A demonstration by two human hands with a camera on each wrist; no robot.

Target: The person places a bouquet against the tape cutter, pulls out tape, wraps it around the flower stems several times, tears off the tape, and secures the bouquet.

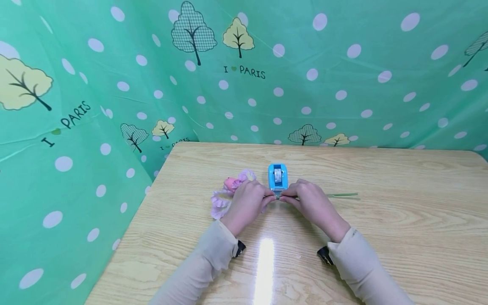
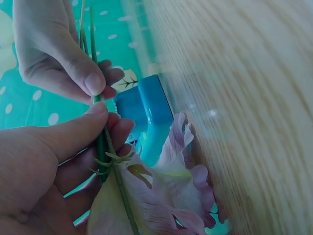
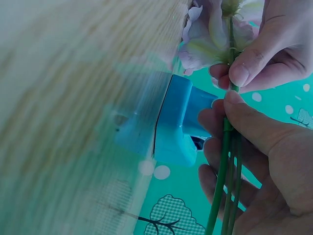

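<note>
Both hands pinch a bundle of green stems just in front of a blue tape dispenser [image 1: 278, 177]. Purple and pink artificial flowers [image 1: 221, 203] lie at the bundle's left end, partly hidden by my left hand [image 1: 248, 200]. That hand grips the stems [image 2: 101, 142] close below the petals [image 2: 171, 181], thumb against fingertips. My right hand [image 1: 310, 202] holds the same stems right beside it, and their bare ends [image 1: 345, 195] stick out to the right. In the right wrist view several stems [image 3: 227, 181] run down past the palm, and the thumb tips of the two hands nearly meet.
The wooden table [image 1: 411, 203] carries the flowers and the dispenser, which stands just beyond the fingertips. A green dotted cloth [image 1: 343, 76] with printed trees hangs behind the table and along its left side. Black wrist straps [image 1: 325, 256] show below the sleeves.
</note>
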